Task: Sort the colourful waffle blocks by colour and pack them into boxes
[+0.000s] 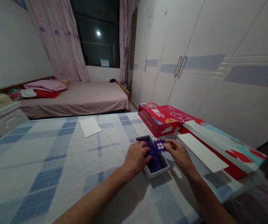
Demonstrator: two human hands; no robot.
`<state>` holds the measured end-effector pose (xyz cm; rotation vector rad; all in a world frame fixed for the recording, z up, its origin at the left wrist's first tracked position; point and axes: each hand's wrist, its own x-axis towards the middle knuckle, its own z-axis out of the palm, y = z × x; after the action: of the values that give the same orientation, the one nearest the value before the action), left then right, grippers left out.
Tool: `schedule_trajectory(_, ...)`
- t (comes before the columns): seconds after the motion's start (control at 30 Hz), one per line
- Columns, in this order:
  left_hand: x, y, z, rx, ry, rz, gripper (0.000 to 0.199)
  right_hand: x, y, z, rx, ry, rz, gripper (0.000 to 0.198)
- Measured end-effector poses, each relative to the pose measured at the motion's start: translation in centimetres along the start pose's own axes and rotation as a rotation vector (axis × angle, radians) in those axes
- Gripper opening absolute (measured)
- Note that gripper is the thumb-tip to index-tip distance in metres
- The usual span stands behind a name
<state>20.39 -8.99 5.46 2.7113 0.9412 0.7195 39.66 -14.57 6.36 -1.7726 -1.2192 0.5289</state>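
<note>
Nearest of all, the left hand point(137, 156) reaches over the side of the white box point(153, 176), fingers curled down into it; whether they grip anything in there, I cannot tell. And across from it, the right hand point(178, 153) has thumb and fingers pinched on the edge of a purple square piece point(159, 145), notched round its rim, a little windowpane grid at its centre, held up by the box's right side! Below it, purple plastic pieces point(156, 164) lie jumbled inside the box, which sits on a blue-and-white checked tablecloth point(66, 169).

Out to the right, a white sheet point(200, 151) lies beside a long white, turquoise and red carton point(227, 144). Just past the white box, a red printed box point(157, 119) lies flat, while over on the left there's a pale card point(90, 127) on the cloth. Beyond the table, a bed point(89, 96) carries folded pink bedding point(44, 85), a white wardrobe point(194, 37) lines the right, and furthest back, pink curtains point(57, 40) frame a dark window point(96, 40).
</note>
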Motion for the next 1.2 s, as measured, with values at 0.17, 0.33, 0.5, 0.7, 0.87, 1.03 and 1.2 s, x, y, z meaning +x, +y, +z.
schedule_trajectory(0.17,-0.4,-0.2,-1.0,-0.022,0.111,-0.035,0.013,-0.2,-0.2,0.1,0.001,-0.018,-0.038,0.035)
schedule_trajectory(0.33,-1.8,-1.3,-1.5,-0.098,0.23,0.049,0.016,-0.4,-1.3,0.8,-0.035,-0.058,-0.075,0.031)
schedule_trajectory(0.5,-1.7,-1.0,-0.8,0.006,0.001,0.244,0.014,0.0,-2.2,1.5,-0.033,0.027,-0.102,0.032)
schedule_trajectory(0.7,-0.4,0.2,-0.8,0.065,0.028,0.241,0.017,0.4,-1.7,0.8,-0.01,0.064,-0.078,0.036)
schedule_trajectory(0.87,-0.1,1.1,-0.5,0.057,-0.055,0.286,0.021,0.2,-1.4,0.2,-0.012,0.056,-0.044,0.036)
schedule_trajectory(1.03,0.2,0.0,-1.6,-0.029,0.071,0.152,0.02,-0.4,-1.5,-0.1,-0.018,0.008,-0.06,0.032)
schedule_trajectory(1.2,-0.1,-1.9,-1.9,-0.13,0.211,0.026,0.02,-1.8,-2.1,0.6,-0.173,-0.161,-0.136,0.025)
